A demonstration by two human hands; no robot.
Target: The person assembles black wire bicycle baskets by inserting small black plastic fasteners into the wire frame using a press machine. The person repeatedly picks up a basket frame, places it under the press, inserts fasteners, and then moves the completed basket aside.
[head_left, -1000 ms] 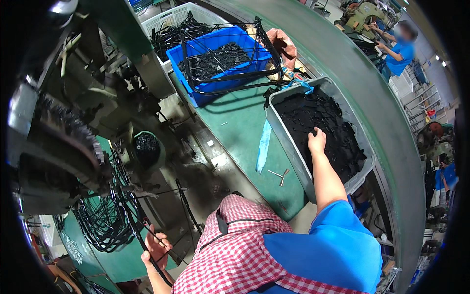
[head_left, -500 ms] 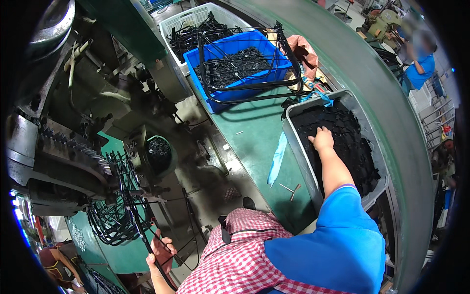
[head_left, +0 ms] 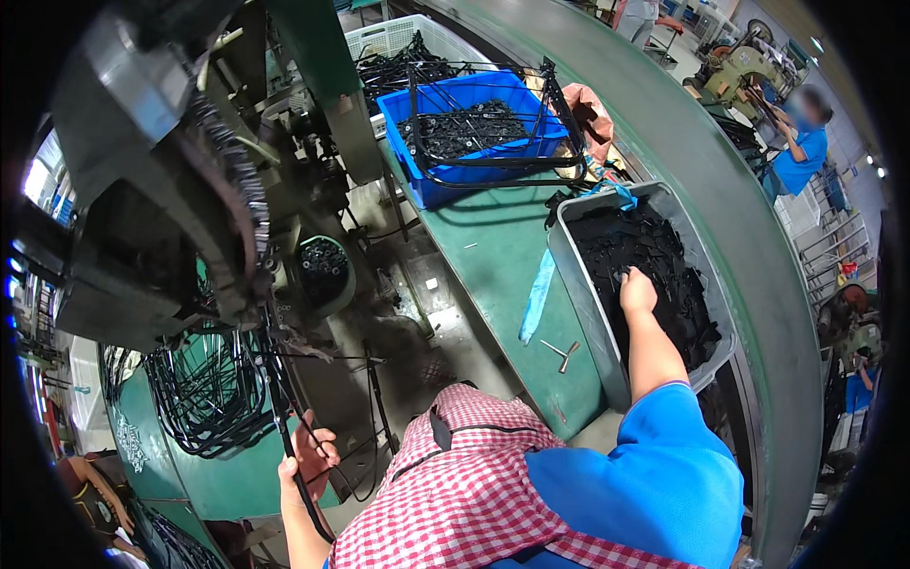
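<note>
My left hand (head_left: 308,462) is wrapped round a black metal tube frame (head_left: 287,431), thumb on one side and fingers curled on the other. The frame slants up toward the green press machine (head_left: 156,209) at the left, and thin black wires branch off it. To the right, my right hand (head_left: 639,292) reaches down into a grey plastic bin (head_left: 580,275) heaped with thin black pieces (head_left: 678,284). Its fingers are drawn together at the surface of the pile; what they pinch is too small to make out.
A blue crate (head_left: 431,192) of small black parts stands on the green table (head_left: 474,275), another tube frame (head_left: 493,180) across it. Behind is a white basket (head_left: 384,40). A T-handled tool (head_left: 566,357) lies by the bin. A person (head_left: 804,156) works at the far right.
My right hand's fingers, spread over the black pieces before, have drawn together. My left hand still holds the tube frame. The whole view has shifted a little.
</note>
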